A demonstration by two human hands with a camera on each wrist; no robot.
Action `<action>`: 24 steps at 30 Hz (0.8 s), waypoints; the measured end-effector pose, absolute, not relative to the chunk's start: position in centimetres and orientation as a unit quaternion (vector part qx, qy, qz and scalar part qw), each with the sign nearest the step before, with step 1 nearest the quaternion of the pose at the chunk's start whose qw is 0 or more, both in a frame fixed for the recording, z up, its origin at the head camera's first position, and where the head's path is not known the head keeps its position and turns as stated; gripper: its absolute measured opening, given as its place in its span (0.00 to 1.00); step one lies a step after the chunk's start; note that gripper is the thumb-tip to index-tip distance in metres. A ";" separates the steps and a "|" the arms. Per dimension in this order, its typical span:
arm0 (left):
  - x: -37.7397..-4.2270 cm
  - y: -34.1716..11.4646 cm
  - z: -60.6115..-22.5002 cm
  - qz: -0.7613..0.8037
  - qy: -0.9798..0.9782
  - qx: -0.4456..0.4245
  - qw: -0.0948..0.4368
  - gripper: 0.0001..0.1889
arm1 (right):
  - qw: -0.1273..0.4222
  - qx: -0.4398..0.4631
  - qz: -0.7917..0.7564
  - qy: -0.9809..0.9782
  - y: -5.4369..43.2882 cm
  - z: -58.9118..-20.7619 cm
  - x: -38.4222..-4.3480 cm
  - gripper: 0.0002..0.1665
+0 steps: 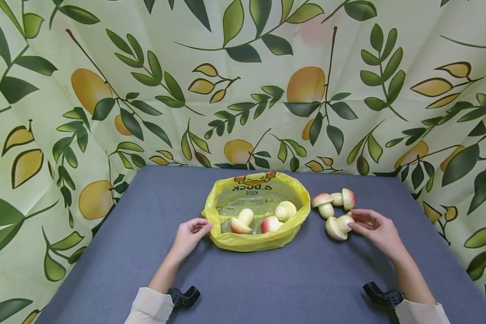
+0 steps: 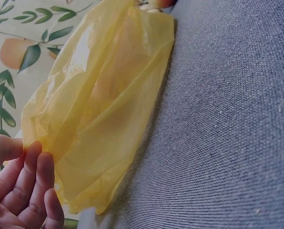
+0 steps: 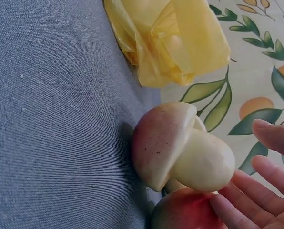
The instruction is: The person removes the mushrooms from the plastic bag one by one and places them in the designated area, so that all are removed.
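A yellow plastic bag (image 1: 251, 244) stands with its mouth spread wide, and toy mushrooms with reddish caps and cream stems lie inside: one mushroom (image 1: 243, 221) at left, another (image 1: 270, 224) by the front wall, a third (image 1: 285, 210) at right. My left hand (image 1: 191, 235) pinches the bag's left rim between thumb and fingertips. To the right of the bag, more mushrooms lie grouped together. My right hand (image 1: 374, 228) reaches to the nearest mushroom (image 3: 180, 152), fingertips at its stem and thumb held apart. A redder mushroom (image 3: 186, 211) sits right beside it.
A grey-blue cloth (image 1: 267, 283) covers the table. Behind it hangs a leaf-and-fruit patterned curtain (image 1: 263, 72). Two mushrooms (image 1: 324, 203) lie just behind the one by my right hand. Each wrist wears a black strap mount (image 1: 185, 297).
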State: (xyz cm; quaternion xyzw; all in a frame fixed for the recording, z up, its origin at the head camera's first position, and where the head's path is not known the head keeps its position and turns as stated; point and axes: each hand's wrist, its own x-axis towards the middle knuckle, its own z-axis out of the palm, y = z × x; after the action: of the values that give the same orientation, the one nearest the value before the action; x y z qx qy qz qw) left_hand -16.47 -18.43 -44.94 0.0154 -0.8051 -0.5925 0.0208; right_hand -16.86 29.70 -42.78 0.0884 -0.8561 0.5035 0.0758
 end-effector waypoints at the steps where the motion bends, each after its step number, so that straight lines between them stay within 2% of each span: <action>1: -16.5 -18.4 -45.0 -0.593 -0.805 0.015 0.021 0.10 | 0.076 0.091 0.503 -0.856 29.6 -42.9 -16.9 0.23; 9: -16.5 -18.4 -45.1 -0.595 -0.803 0.015 0.023 0.09 | 0.091 0.104 0.494 -0.858 29.3 -43.3 -16.9 0.25; 15: -16.5 -18.4 -45.0 -0.597 -0.802 0.011 0.024 0.09 | 0.078 0.110 0.507 -0.851 29.3 -43.5 -16.9 0.25; 24: -16.5 -18.4 -45.0 -0.600 -0.800 0.014 0.021 0.10 | 0.069 0.122 0.525 -0.840 28.9 -44.0 -17.2 0.21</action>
State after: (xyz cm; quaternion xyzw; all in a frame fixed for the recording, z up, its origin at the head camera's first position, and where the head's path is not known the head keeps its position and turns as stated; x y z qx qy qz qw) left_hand -16.51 -18.43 -45.00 0.0141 -0.7996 -0.6000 0.0211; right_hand -17.18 28.95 -44.01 0.1217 -0.8396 0.5248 0.0695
